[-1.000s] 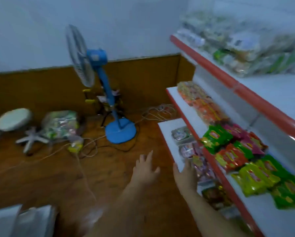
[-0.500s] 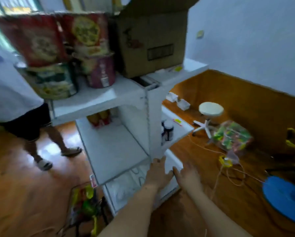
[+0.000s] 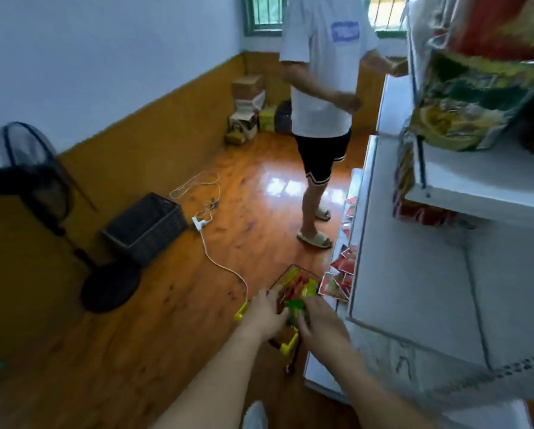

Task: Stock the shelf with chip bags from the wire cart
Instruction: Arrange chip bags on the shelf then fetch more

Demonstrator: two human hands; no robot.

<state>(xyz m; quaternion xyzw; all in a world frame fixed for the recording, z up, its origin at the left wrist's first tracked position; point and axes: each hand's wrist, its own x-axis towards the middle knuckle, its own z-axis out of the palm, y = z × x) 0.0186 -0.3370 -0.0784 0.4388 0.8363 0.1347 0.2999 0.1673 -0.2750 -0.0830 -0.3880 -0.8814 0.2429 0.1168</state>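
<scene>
A small wire cart with yellow handles stands on the wooden floor beside the white shelf unit. It holds red chip bags and a green chip bag. My right hand is closed around the green bag at the cart's near end. My left hand reaches into the cart's left side next to that bag; it is blurred, so its grip is unclear. The middle shelf board is bare white.
A person in a white shirt stands in the aisle ahead. Red packets line the bottom shelf edge. Large bags fill the upper shelf. A black crate, a black fan and a power cable lie left.
My view has swung left from the other shelf to this aisle. Both hands have dropped from the shelf end down into the wire cart, and the right one has taken the green bag.
</scene>
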